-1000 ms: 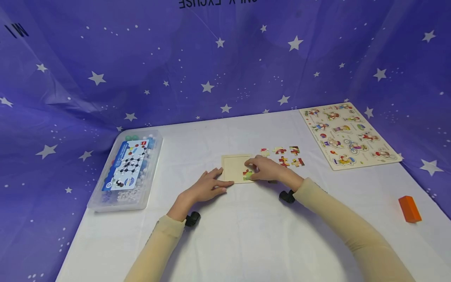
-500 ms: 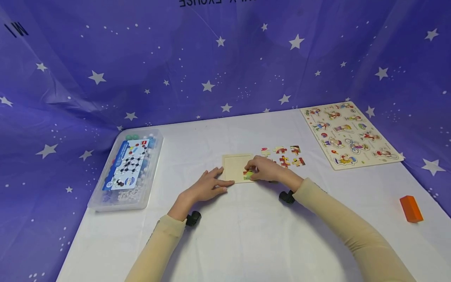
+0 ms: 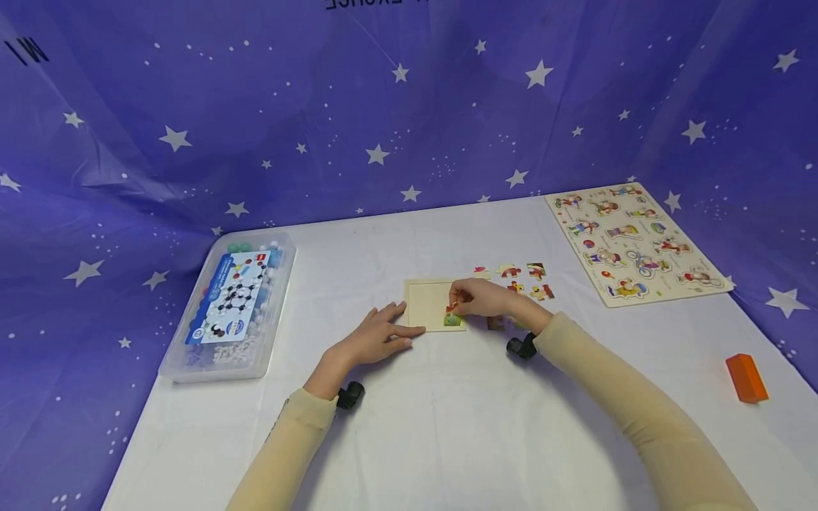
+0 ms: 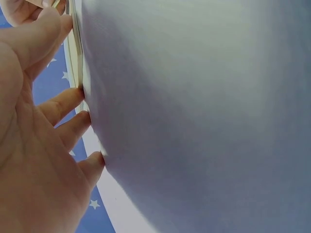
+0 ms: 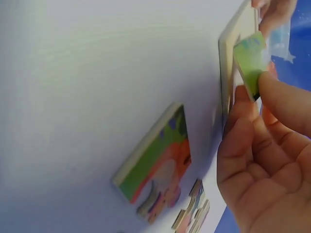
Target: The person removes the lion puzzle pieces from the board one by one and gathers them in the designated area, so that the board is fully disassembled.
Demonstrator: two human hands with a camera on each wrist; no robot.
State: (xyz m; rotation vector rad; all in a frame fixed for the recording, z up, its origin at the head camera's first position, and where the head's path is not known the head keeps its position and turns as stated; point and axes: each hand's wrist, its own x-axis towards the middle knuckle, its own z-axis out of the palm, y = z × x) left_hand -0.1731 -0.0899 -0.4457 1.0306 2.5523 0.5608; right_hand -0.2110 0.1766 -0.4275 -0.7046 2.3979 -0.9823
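Observation:
A small square wooden puzzle tray (image 3: pixel 424 304) lies on the white table between both hands. My left hand (image 3: pixel 371 341) rests at its left side with spread fingers; in the left wrist view the thumb and forefinger of that hand (image 4: pixel 41 141) meet the tray's edge (image 4: pixel 74 53). Over the tray's lower right corner, my right hand (image 3: pixel 483 298) pinches a green and red jigsaw piece (image 3: pixel 452 320). The right wrist view shows this piece (image 5: pixel 251 60) tilted between thumb and fingers, its green face outward. The right hand covers part of the tray's right side.
Several loose jigsaw pieces (image 3: pixel 509 271) lie right of the tray, one green and orange piece (image 5: pixel 160 165) close by the right hand. A clear plastic case (image 3: pixel 275 323) stands left, a wooden picture board (image 3: pixel 639 245) back right, an orange block (image 3: pixel 746 378) far right.
My right hand has shifted and turned slightly, tilting the pinched piece and moving it a little right. A loose piece below that hand shows more now. The left hand stays in place.

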